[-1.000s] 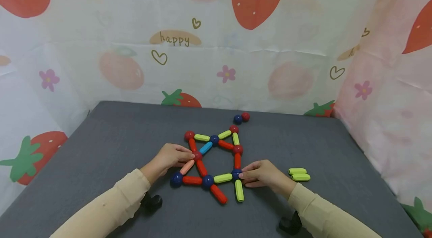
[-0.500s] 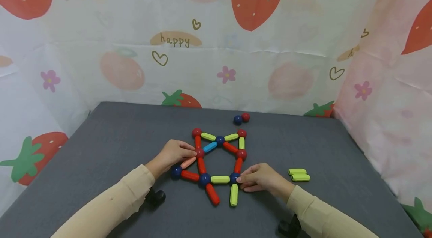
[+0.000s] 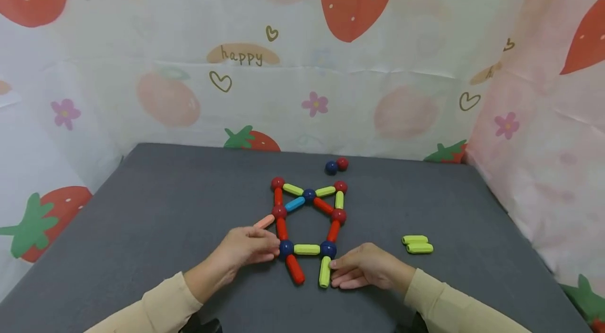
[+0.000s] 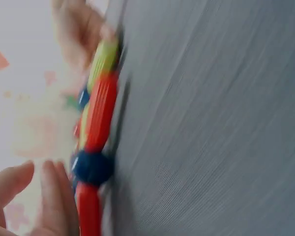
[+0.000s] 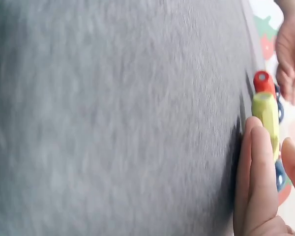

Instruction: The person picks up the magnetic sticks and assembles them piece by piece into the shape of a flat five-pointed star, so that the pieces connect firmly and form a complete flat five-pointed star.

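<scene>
A flat figure of magnetic rods and balls lies on the table. My left hand [image 3: 250, 246] is at its lower left, fingertips right by a navy ball [image 3: 286, 248]; in the left wrist view its thumb and fingers stand apart. This hand partly covers a salmon rod [image 3: 263, 222] and hides what lies below it. My right hand [image 3: 366, 267] is at the lower right, its straight fingers [image 5: 260, 167] alongside a yellow-green rod [image 3: 324, 272], thumb apart from it. That rod and a red rod [image 3: 295, 270] point toward me from the two lower navy balls.
Two loose yellow-green rods [image 3: 418, 244] lie to the right of the figure. Behind it sit a loose navy ball [image 3: 331, 167] and a red ball [image 3: 342, 164]. A strawberry-print cloth [image 3: 302, 49] hangs behind the dark grey table [image 3: 189, 186].
The figure has turned and straightened upright. My left hand has come down from the left red ball to the lower navy ball; my right hand has slid from the navy ball to the yellow-green rod.
</scene>
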`<action>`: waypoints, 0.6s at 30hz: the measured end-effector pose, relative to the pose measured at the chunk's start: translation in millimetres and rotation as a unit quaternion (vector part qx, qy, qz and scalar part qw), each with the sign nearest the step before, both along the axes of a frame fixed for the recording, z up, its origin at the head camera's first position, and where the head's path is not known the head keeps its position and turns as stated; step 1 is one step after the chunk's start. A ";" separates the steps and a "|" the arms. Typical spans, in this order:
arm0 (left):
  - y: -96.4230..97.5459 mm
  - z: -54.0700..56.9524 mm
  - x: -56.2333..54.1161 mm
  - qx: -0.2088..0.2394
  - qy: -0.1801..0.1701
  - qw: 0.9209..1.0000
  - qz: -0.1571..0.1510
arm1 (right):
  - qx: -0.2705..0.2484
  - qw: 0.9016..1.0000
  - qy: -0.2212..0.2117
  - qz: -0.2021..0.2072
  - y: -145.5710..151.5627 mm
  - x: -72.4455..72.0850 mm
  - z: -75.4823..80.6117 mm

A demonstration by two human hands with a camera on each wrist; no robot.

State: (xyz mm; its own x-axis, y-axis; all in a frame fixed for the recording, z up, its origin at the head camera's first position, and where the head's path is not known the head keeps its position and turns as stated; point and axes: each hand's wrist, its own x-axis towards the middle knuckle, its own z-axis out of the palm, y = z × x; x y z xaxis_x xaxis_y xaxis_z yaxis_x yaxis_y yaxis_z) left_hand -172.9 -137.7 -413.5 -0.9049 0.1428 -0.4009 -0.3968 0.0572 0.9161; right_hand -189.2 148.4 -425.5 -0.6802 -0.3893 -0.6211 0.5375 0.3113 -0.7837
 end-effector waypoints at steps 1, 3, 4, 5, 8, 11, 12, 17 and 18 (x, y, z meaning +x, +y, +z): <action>0.9 -2.0 5.9 0.016 -0.025 0.999 -0.026 | -0.005 1.000 -0.005 0.004 -0.8 1.5 -0.4; 2.6 -7.3 14.2 0.029 -0.061 0.995 -0.072 | -0.012 1.000 -0.012 0.010 -3.0 3.7 -0.8; 4.0 -9.9 16.2 0.032 -0.073 0.993 -0.086 | -0.013 1.000 -0.014 0.011 -4.2 4.2 -0.4; 5.8 -12.3 17.4 0.034 -0.085 0.992 -0.092 | -0.013 1.000 -0.015 0.012 -5.3 4.5 0.0; 13.2 -18.9 17.3 0.035 -0.106 0.991 -0.077 | -0.013 1.000 -0.017 0.009 -8.0 5.2 -0.4; 19.9 -22.1 17.5 0.032 -0.111 0.992 -0.054 | -0.011 1.000 -0.018 0.000 -10.0 6.1 -2.5; 21.6 -22.5 18.0 0.029 -0.109 0.992 -0.049 | -0.013 1.000 -0.018 -0.002 -10.7 6.7 -3.5; 25.9 -23.7 18.1 0.024 -0.102 0.994 -0.039 | -0.019 1.000 -0.018 -0.015 -14.5 9.0 -6.3; 26.8 -24.2 17.6 0.026 -0.102 0.994 -0.040 | -0.020 0.999 -0.018 -0.019 -15.1 9.3 -6.7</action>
